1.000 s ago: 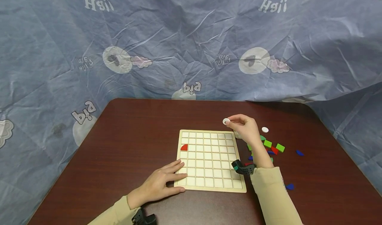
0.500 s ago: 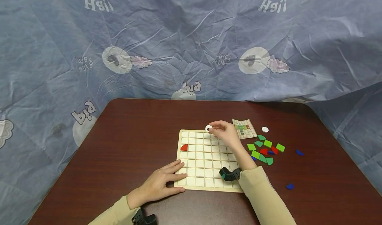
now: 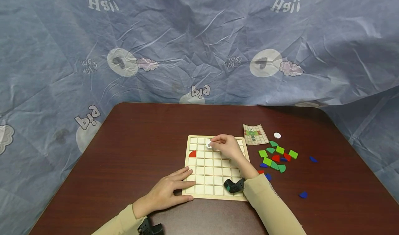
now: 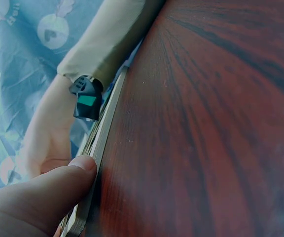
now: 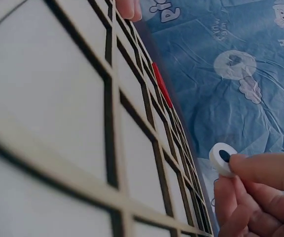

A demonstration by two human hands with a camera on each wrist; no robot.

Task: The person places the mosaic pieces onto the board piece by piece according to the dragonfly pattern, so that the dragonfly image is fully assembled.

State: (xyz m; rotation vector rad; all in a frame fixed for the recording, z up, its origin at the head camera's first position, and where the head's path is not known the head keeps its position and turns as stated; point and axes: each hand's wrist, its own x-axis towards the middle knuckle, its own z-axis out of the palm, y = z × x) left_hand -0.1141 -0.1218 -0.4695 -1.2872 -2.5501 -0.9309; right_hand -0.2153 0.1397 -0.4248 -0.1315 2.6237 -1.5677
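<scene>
Between thumb and fingers my right hand (image 3: 228,147) pinches a small white disc (image 5: 222,159) with a black dot, over the upper rows of a wooden grid board (image 3: 209,171). In the right wrist view the disc is held just off the board's surface. My left hand (image 3: 169,190) rests with spread, straight fingers on the board's left front corner; its thumb (image 4: 83,165) lies at the edge in the left wrist view. A red quarter-circle piece (image 3: 192,154) sits in a cell of the left column.
Right of the board lie a pattern card (image 3: 255,135), another white disc (image 3: 277,135), and loose green squares (image 3: 293,154), green quarter-circles (image 3: 282,168), red pieces (image 3: 275,158) and blue pieces (image 3: 303,194). A printed cloth (image 3: 199,48) hangs behind the table (image 3: 149,134).
My right hand has carried the white disc leftward and toward me, from beyond the board's far right corner to above its upper rows. The left hand has stayed in place.
</scene>
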